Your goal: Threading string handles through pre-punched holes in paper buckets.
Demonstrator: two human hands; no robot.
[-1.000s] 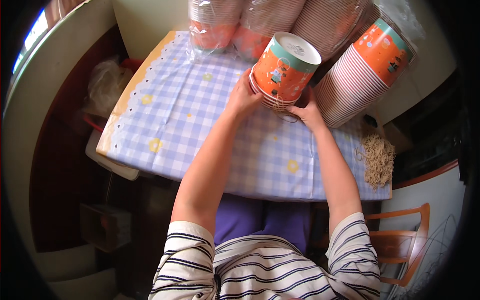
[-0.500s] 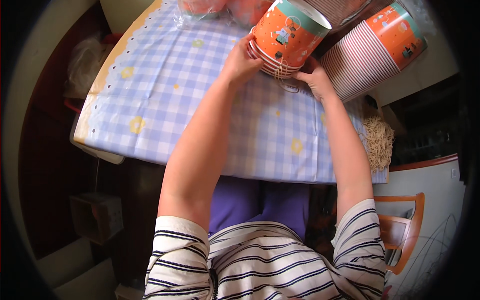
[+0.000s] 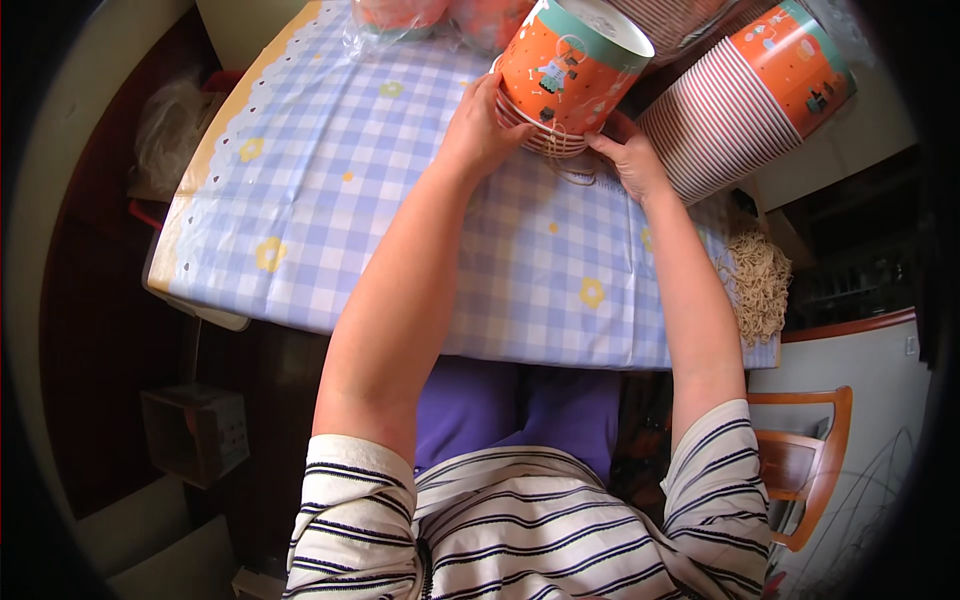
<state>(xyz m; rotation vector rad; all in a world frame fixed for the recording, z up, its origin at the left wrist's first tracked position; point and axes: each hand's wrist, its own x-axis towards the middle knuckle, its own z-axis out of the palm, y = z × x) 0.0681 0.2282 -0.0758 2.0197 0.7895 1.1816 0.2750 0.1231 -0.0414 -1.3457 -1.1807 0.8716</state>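
Note:
A short stack of orange paper buckets point(image 3: 567, 70) with a teal band stands bottom up near the far side of the table. Their striped rims are nested at the lower end, and a thin beige string point(image 3: 570, 172) hangs and loops beside those rims. My left hand point(image 3: 486, 125) holds the stack's left side, thumb at the front over the rims. On the right, my right hand point(image 3: 632, 158) is wrapped against the rims, its thumb in front and its other fingers partly hidden behind. Close to that hand leans a taller stack of the same buckets point(image 3: 735, 105).
A blue-checked tablecloth point(image 3: 330, 200) covers the table. More orange items in clear plastic bags point(image 3: 400, 15) sit at the far edge. A bundle of beige strings point(image 3: 760, 290) lies at the right edge, with a wooden chair point(image 3: 815, 465) beyond it.
The held stack has shifted slightly left and looks a little more upright. Both hands keep their hold on it, and the left thumb sits slightly further right.

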